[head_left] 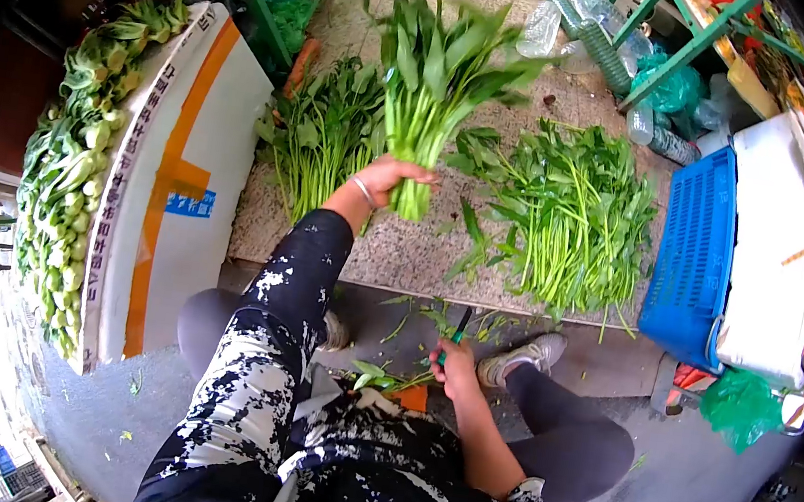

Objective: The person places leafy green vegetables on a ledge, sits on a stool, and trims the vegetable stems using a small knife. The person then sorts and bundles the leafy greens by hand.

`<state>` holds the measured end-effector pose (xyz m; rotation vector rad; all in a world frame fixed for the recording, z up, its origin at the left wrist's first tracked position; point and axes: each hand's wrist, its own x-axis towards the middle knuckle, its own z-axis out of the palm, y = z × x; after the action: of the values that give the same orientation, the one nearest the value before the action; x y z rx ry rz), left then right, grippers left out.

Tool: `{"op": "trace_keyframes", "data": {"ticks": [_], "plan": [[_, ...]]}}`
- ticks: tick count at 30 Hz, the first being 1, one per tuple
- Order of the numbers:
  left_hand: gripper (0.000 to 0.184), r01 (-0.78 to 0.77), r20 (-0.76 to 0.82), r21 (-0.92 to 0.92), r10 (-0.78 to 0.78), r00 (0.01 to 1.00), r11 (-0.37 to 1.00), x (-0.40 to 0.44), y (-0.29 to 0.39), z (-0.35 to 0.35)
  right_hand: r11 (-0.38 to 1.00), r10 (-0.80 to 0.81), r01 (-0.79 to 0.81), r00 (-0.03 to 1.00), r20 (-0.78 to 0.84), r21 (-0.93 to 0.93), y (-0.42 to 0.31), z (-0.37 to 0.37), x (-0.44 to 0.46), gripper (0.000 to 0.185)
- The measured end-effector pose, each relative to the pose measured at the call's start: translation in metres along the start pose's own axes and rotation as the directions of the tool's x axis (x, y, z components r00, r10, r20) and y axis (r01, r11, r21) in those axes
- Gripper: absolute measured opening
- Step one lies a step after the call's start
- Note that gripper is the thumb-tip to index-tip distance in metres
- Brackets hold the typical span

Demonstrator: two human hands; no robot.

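Above the stone slab (401,261), the left hand (387,179) grips a bunch of water spinach (432,84) by its stems, leaves fanned up — between two piles of greens (320,141) — while the right hand (453,363), lower down, clasps a green-handled knife (458,330).

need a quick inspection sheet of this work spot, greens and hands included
surface: speckled slab, bare in the middle
job's things: left pile of greens; right pile of greens, stems towards the person; bunch of greens, held upright
clutter: plastic bottles and green bag behind; leaf scraps on the floor
grippers: bare hands; left hand grips the bunch, right hand a green-handled tool
cables: nothing seen
surroundings: white box left, blue crate right
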<state>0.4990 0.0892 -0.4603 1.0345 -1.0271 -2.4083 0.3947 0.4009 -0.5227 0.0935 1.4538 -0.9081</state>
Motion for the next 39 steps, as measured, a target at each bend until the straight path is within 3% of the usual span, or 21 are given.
{"op": "trace_keyframes", "data": {"ticks": [2,4,8,10,12,15,17,18,20,22,23,25,27,28,29,30,32,34,35,37,39], "plan": [[0.041,0.28,-0.195,-0.081,-0.291,0.937,0.956,0.034,-0.037,-0.062,0.999,0.023,-0.024,0.999,-0.023,-0.026,-0.002,0.0,0.005,0.012],[0.044,0.407,-0.498,0.243,-0.246,0.831,0.88,0.035,-0.061,-0.076,0.998,0.05,-0.053,0.994,-0.096,-0.029,-0.004,-0.001,0.01,0.01],[0.05,0.588,-0.548,0.273,-0.38,0.745,0.761,0.047,-0.066,-0.081,0.931,-0.196,0.13,0.966,-0.167,-0.342,-0.001,0.002,0.042,0.015],[0.054,0.513,-0.506,0.314,-0.317,0.802,0.799,0.055,-0.083,-0.099,0.472,-0.526,0.264,0.85,-0.028,-0.841,-0.005,-0.001,0.068,0.02],[0.059,0.528,-0.589,0.33,-0.267,0.763,0.782,0.048,-0.079,-0.09,0.482,-0.435,0.151,0.896,-0.087,-0.863,-0.046,0.024,0.055,0.033],[0.049,0.399,-0.54,0.394,-0.143,0.829,0.828,0.05,-0.099,-0.101,0.393,-0.466,0.112,0.88,-0.093,-0.913,-0.059,0.029,0.07,0.036],[0.075,0.44,-0.722,0.549,0.139,0.677,0.71,0.028,-0.085,-0.074,0.322,-0.554,0.178,0.832,-0.032,-0.93,-0.06,0.023,0.08,0.04],[0.075,0.436,-0.71,0.561,0.139,0.69,0.704,0.023,-0.088,-0.065,0.334,-0.558,0.169,0.829,-0.049,-0.927,-0.068,0.021,0.074,0.04],[0.075,0.352,-0.646,0.76,0.581,0.494,0.546,0.014,-0.095,-0.049,0.257,-0.558,0.066,0.825,-0.092,-0.964,-0.091,0.019,0.053,0.045],[0.068,0.144,-0.546,0.832,0.748,0.377,0.535,0.012,-0.096,-0.033,0.289,-0.648,0.123,0.755,-0.1,-0.949,-0.111,-0.002,0.06,0.036],[0.063,0.149,-0.473,0.881,0.814,0.338,0.45,0.011,-0.101,-0.029,0.296,-0.726,0.176,0.68,-0.102,-0.939,-0.127,-0.014,0.062,0.028],[0.058,0.158,-0.39,0.92,0.87,0.303,0.358,0.0,-0.09,0.008,0.171,-0.947,0.16,0.299,-0.118,-0.972,-0.162,-0.036,0.07,0.027],[0.053,0.056,-0.112,0.994,0.932,0.346,0.098,-0.002,-0.089,0.032,0.111,-0.993,0.072,0.035,-0.109,-0.991,-0.208,-0.05,0.063,0.034],[0.047,-0.108,-0.11,0.976,0.856,0.506,0.19,-0.003,-0.087,0.046,0.114,-0.993,0.02,0.001,-0.114,-0.993,-0.222,-0.06,0.07,0.034],[0.036,-0.185,-0.135,0.942,0.822,0.553,0.28,0.013,-0.107,0.044,0.083,-0.996,0.006,0.017,-0.082,-0.997,-0.23,-0.072,0.077,0.028],[0.03,-0.245,-0.265,0.719,0.583,0.768,0.65,0.026,-0.117,0.053,0.05,-0.998,-0.007,0.032,-0.05,-0.999,-0.234,-0.08,0.084,0.022],[0.03,-0.013,-0.251,0.305,0.093,0.964,0.952,0.035,-0.124,0.071,0.016,-0.998,-0.021,0.061,-0.018,-1.0,-0.229,-0.085,0.087,0.015],[0.032,0.116,-0.194,0.123,-0.09,0.977,0.986,0.036,-0.124,0.095,-0.018,-0.998,0.016,0.058,0.018,-1.0,-0.216,-0.073,0.073,0.006],[0.036,0.16,-0.13,-0.006,-0.159,0.979,0.987,0.039,-0.127,0.102,0.03,-0.986,0.081,0.165,-0.017,-0.996,-0.203,-0.063,0.062,0.007],[0.046,0.235,-0.025,-0.221,-0.247,0.969,0.947,0.045,-0.131,0.114,0.593,-0.777,0.424,0.525,-0.348,-0.684,-0.163,-0.039,0.055,0.013],[0.043,0.205,0.039,-0.31,-0.203,0.978,0.928,0.052,-0.14,0.114,0.662,-0.724,0.601,0.669,-0.172,-0.447,-0.129,-0.025,0.048,0.016]]}}
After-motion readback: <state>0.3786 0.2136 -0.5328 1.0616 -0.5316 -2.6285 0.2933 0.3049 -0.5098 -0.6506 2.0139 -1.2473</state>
